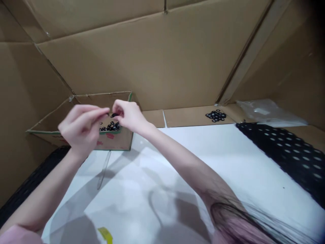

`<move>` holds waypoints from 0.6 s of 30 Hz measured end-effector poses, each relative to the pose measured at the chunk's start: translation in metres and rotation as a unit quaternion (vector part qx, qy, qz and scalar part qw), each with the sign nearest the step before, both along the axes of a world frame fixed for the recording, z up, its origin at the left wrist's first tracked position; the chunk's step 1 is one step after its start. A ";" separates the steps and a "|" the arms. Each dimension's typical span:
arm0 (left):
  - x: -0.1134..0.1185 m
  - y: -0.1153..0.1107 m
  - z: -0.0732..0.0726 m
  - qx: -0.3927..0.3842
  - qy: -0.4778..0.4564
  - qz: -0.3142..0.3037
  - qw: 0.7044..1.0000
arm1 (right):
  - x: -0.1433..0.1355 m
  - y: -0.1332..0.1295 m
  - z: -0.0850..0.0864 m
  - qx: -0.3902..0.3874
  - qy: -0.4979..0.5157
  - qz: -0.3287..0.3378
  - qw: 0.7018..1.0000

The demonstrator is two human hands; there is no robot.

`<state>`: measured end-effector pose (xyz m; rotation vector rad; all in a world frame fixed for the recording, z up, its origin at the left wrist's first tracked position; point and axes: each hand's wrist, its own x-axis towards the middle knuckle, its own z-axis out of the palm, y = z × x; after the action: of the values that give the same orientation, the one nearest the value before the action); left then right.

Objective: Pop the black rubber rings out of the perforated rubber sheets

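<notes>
Over an open cardboard box (120, 142) with green-taped edges, my two hands are raised close together. My left hand (81, 127) is closed in a pinch, with a tiny dark bit at its fingertips, too small to name. Facing it, my right hand (130, 115) has its fingers closed on small black rings (114, 115); how many is hidden. Below the fingertips, more black rings (111, 126) lie in a heap inside the box.
Another pile of black rings (215, 116) lies on the cardboard strip at the back. To the right are a clear plastic bag (271, 110) and black sheeting with pale dots (291, 149). A clear stick (103, 171) and yellow strip (105, 234) lie on the white table (177, 149).
</notes>
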<state>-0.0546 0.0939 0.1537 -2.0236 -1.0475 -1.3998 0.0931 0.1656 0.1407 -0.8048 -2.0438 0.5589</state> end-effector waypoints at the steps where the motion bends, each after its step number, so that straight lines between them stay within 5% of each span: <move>1: -0.012 0.008 0.004 -0.005 0.001 0.024 1.000 | -0.013 0.002 0.003 -0.001 -0.034 0.004 0.999; 4: -0.036 0.028 0.004 -0.166 0.064 0.031 0.984 | -0.030 0.005 0.006 0.009 -0.092 0.007 0.996; 7: -0.043 0.030 0.000 -0.270 0.064 0.050 0.959 | -0.019 0.004 0.005 0.006 -0.076 -0.013 0.997; 10: -0.032 0.015 0.000 -0.206 -0.003 0.073 0.976 | 0.011 -0.001 0.000 0.007 -0.012 -0.040 0.999; 12: -0.015 0.000 -0.005 -0.131 -0.018 0.028 0.991 | 0.038 -0.008 -0.006 0.010 0.040 -0.052 0.998; 14: 0.007 -0.015 -0.022 -0.107 0.010 -0.065 0.992 | 0.069 -0.016 -0.013 -0.004 0.081 -0.096 0.992; 16: 0.031 -0.024 -0.052 -0.206 0.092 -0.162 0.960 | 0.101 -0.028 -0.022 -0.026 0.089 -0.134 0.987; 18: 0.057 -0.026 -0.090 -0.331 0.141 -0.174 0.917 | 0.133 -0.041 -0.032 -0.046 0.099 -0.166 0.980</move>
<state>0.0020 0.0675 0.0639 -2.9187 -1.1717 -0.9094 0.2257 0.1248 0.1090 -1.0741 -1.6673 0.5229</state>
